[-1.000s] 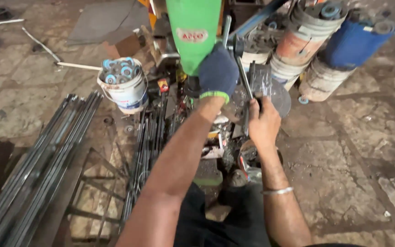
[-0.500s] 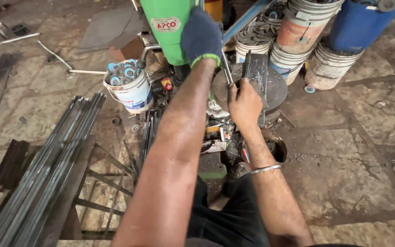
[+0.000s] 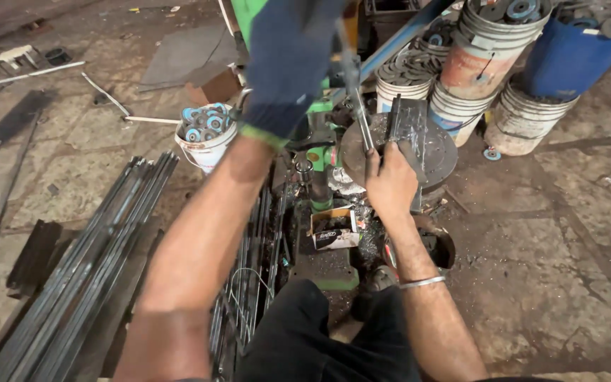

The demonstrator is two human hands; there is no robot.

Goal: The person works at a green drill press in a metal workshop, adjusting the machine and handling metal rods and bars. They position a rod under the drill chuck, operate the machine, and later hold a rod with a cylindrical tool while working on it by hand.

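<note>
My left hand (image 3: 288,64) wears a dark blue glove with a green cuff. It is raised against the upper part of a green drill machine (image 3: 252,18), blurred, with its fingers cut off by the top edge. My bare right hand (image 3: 389,180), with a metal bangle on the wrist, grips a flat dark metal piece (image 3: 408,120). The piece stands on the machine's round table (image 3: 441,152). A thin steel spindle (image 3: 353,99) comes down just left of the piece, close to my right thumb.
A white bucket of blue discs (image 3: 205,134) stands left of the machine. Long steel bars (image 3: 86,262) lie on the stone floor at the left. Stacked buckets of metal rings (image 3: 486,64) and a blue drum (image 3: 574,56) stand at the back right. A small box (image 3: 335,230) sits on the machine base.
My gloved left hand has risen toward the top of the view and now looks larger and blurred. My right hand has kept its hold on the metal piece on the round table.
</note>
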